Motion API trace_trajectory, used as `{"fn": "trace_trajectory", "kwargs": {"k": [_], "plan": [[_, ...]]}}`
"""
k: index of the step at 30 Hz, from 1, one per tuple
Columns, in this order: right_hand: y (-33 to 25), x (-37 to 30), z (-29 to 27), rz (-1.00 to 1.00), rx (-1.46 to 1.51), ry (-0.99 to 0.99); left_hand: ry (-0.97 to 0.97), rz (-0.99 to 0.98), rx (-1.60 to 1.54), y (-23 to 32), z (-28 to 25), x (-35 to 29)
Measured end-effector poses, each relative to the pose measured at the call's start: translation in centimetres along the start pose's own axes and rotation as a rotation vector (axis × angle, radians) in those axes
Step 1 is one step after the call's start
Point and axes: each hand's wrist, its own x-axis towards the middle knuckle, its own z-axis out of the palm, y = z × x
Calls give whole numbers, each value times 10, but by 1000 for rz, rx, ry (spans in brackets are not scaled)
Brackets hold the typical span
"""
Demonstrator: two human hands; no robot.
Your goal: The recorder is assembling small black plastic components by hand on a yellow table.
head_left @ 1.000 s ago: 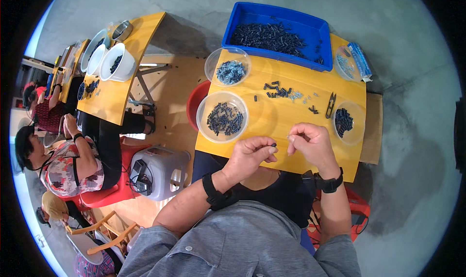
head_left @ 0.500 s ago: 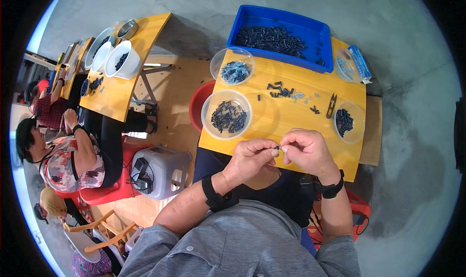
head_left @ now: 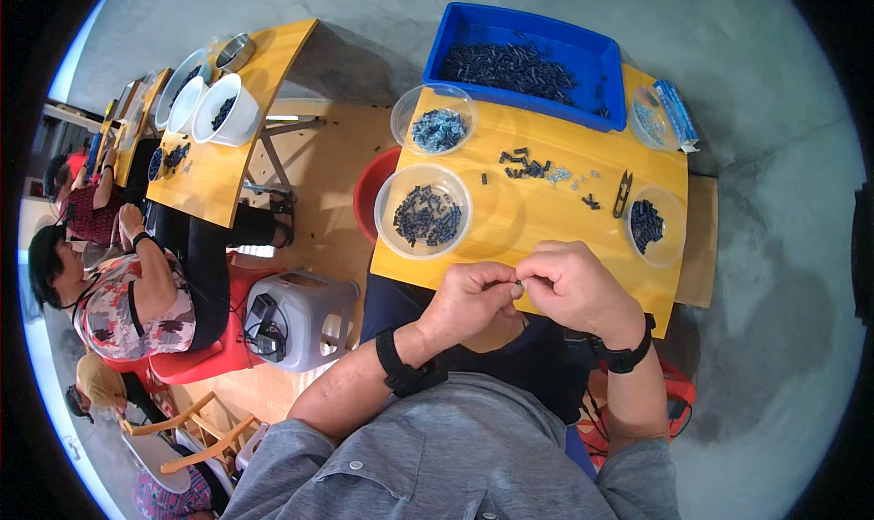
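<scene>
My left hand (head_left: pixel 472 301) and my right hand (head_left: pixel 575 288) meet at the near edge of the yellow table, thumbs and forefingers pinched together. A small dark piece (head_left: pixel 519 284) shows between the fingertips, mostly hidden by them. Beyond the hands, several black tube-like pieces (head_left: pixel 525 166) lie loose beside small clear-grey bits (head_left: pixel 560 176). To the left stands a clear round tub (head_left: pixel 383 238) of black pieces. On the right is a smaller clear tub (head_left: pixel 673 238) with more of them. Black thread snips (head_left: pixel 623 194) lie beside it.
A blue tray (head_left: pixel 592 74) of black pieces stands at the table's far edge. Near it are a tub of grey-blue bits (head_left: pixel 439 130), another clear tub (head_left: pixel 648 124) and a blue-white box (head_left: pixel 674 115). A red bucket (head_left: pixel 366 197) stands left; people sit at another yellow table (head_left: pixel 214 188).
My right hand has turned and closed in against the left fingertips, covering more of the small piece. The left hand has barely moved.
</scene>
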Motion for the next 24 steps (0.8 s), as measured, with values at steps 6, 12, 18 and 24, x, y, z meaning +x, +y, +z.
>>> {"fn": "trace_trajectory", "kwargs": {"k": [6,12,18,24], "plan": [[5,-4,11,161,261,178,29,-148,-122,21,0,6],[11,-9,14,176,363,288,7,-45,-84,24,-3,12],[7,-6,11,70,248,311,-6,-13,-114,25,-4,14],[9,-3,11,63,230,304,-3,10,-78,24,-6,16]]}}
